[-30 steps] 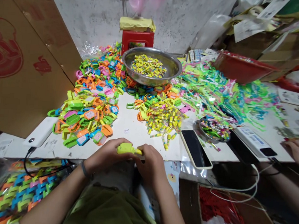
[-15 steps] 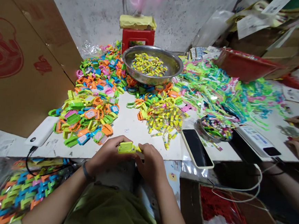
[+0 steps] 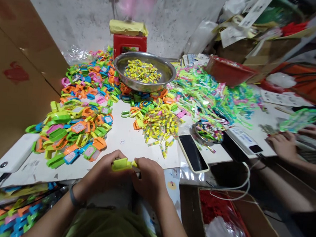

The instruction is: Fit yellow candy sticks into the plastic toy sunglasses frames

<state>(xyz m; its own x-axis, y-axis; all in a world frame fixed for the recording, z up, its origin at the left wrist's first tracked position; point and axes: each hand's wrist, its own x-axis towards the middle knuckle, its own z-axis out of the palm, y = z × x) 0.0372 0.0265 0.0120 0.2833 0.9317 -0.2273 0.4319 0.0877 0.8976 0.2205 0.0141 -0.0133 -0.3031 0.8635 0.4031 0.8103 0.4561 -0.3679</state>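
My left hand (image 3: 100,176) is closed around a yellow plastic toy watch (image 3: 119,164) at the table's front edge. Against the watch's right end, my right hand (image 3: 150,178) pinches a small yellow piece; whether it is part of the strap or a separate tube I cannot tell. Just beyond my left hand lies a heap of colourful toy watches (image 3: 77,128). Ahead of my right hand is a pile of small clear tubes with yellow ends (image 3: 161,126). More such tubes fill a steel bowl (image 3: 168,77) farther back.
A phone (image 3: 193,153) and a small dish of colourful bits (image 3: 209,131) lie to the right. Strips (image 3: 230,98) spread behind them. A white power bank (image 3: 17,153) and a cardboard box (image 3: 22,67) stand left. A co-worker's hands (image 3: 284,145) are at the far right.
My view has turned to the right, so the table's contents sit farther left. Both hands stay together on the yellow toy watch, which has tilted slightly. The co-worker's hands show more fully, with green strips.
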